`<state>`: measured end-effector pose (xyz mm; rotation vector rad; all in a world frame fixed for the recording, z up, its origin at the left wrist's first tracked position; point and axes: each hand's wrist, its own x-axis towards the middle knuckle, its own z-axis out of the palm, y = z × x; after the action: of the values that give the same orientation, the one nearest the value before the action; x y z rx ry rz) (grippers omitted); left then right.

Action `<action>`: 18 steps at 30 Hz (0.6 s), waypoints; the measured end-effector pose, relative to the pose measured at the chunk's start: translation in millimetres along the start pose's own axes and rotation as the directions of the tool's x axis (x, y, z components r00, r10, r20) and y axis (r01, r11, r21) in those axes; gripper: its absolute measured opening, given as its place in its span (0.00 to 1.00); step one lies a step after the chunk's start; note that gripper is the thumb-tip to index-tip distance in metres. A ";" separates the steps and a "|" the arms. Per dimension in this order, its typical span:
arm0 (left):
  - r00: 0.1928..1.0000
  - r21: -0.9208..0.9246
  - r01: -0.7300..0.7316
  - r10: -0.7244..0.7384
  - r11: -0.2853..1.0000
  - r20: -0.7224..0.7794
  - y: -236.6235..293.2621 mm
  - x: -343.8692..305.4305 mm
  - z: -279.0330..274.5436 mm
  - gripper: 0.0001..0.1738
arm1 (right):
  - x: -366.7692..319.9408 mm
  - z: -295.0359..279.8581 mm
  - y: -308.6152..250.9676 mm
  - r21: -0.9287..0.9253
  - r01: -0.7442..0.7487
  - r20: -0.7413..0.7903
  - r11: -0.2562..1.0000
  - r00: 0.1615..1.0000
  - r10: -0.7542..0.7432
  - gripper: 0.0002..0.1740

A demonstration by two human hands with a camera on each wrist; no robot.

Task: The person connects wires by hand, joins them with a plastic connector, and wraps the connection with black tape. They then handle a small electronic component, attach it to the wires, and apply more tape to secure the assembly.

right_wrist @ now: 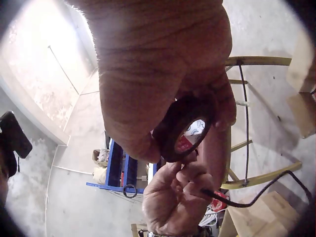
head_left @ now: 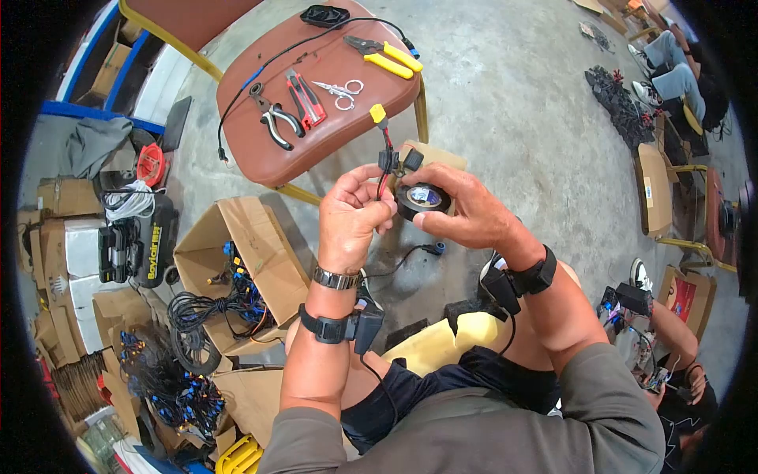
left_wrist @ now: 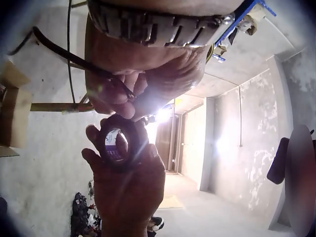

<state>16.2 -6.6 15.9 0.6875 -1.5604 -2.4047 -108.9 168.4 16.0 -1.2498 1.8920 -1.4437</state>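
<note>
Off the chair seat's near edge point(head_left: 335, 138), left fingers point(head_left: 363, 174) pinch cable point(head_left: 388, 141); right fingers point(head_left: 444, 178) clamp tape roll point(head_left: 407, 204); wraps are best kept taut; tape end indistinct.

Shirt point(head_left: 466, 430) grey-brown, short-sleeved. Shorts point(head_left: 517, 387) dark, near navy. Left side: silver-toned link watch point(head_left: 336, 279), then broad strap point(head_left: 322, 326) in black, boxy module point(head_left: 367, 325), thin cable point(head_left: 382, 381). Right side: second strap point(head_left: 537, 273), second module point(head_left: 499, 287), second cable point(head_left: 512, 333), all black.
</note>
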 end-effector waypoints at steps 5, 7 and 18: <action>0.999 -0.009 -0.033 0.033 0.999 0.027 1.9 0.4 3.9 0.31 | -0.8 0.9 -0.8 0.017 0.018 -0.003 1.000 1.000 -0.018 0.28; 0.999 -0.026 -0.045 0.046 0.999 0.025 1.1 0.7 6.2 0.32 | -1.5 -0.1 0.4 0.015 0.002 0.011 1.000 1.000 -0.002 0.28; 0.998 -0.077 0.038 -0.033 0.996 0.061 -2.0 -1.0 12.8 0.35 | -4.0 0.3 7.4 -0.058 -0.093 0.075 0.994 0.992 0.097 0.21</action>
<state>11.2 5.1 18.7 0.6391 -1.4790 -2.5190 -109.6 172.0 8.4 -1.2050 1.9228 -1.2848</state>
